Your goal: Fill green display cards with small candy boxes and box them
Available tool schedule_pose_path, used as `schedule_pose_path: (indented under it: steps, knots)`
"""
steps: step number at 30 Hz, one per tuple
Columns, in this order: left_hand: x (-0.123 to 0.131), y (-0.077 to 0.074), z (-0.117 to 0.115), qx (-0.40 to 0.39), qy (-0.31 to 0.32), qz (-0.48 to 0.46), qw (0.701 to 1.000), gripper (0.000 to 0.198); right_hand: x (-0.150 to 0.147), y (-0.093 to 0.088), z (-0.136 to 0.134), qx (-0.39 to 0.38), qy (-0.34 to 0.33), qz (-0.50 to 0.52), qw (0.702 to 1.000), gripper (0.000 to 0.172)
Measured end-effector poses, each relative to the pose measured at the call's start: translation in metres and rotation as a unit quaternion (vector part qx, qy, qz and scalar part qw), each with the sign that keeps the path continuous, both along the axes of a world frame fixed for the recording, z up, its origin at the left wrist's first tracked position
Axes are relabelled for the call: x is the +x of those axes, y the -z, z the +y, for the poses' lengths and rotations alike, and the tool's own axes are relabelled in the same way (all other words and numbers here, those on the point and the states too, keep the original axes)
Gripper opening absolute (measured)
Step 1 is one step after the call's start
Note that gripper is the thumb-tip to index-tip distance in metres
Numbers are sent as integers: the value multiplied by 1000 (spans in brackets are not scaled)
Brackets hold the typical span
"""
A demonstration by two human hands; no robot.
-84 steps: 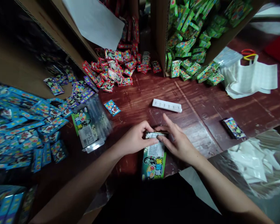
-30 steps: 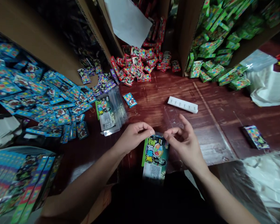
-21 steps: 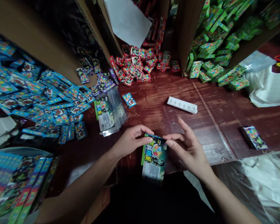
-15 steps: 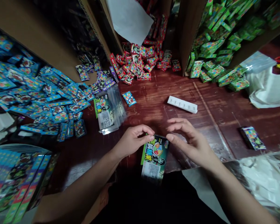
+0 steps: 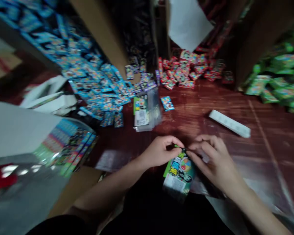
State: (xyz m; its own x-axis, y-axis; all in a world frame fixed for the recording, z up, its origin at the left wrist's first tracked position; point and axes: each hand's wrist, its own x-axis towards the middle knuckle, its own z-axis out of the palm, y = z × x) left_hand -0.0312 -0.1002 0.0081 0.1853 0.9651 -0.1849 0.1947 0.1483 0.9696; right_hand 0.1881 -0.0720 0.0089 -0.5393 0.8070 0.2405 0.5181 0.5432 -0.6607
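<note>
A printed plastic candy bag (image 5: 178, 171), dark green with yellow lettering and a pale label panel, hangs tilted in front of my body. My left hand (image 5: 161, 150) pinches its top left corner between thumb and fingers. At the top right edge, my right hand (image 5: 212, 156) has its thumb and curled fingertips closed on the bag, slightly blurred. More flat bags of the same print (image 5: 142, 112) lie in a fanned stack on the table beyond my left hand. A single blue candy packet (image 5: 167, 103) lies to the right of that stack.
Blue packets (image 5: 105, 85) spill out at the left, red packets (image 5: 183, 71) at the back, green packets (image 5: 279, 81) at the right, among cardboard dividers. A white box-like strip (image 5: 230, 123) lies on the dark red table (image 5: 193, 120). Striped packs (image 5: 68, 143) stand at the left.
The view has swung left, so the table things appear farther right. My right fingers have come in from apart to meet the bag's top edge; my left hand keeps its pinch.
</note>
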Motion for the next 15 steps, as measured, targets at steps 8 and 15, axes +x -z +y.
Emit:
schedule_pose_path:
  steps: [8, 15]
  knots:
    - [-35, -1, -39, 16, -87, 13, 996, 14, -48, -1, 14, -62, -41, 49, 996, 43]
    - [-64, 8, -47, -16, -124, 41, 991, 14, -83, -19, 19, -197, -88, 108, 971, 19]
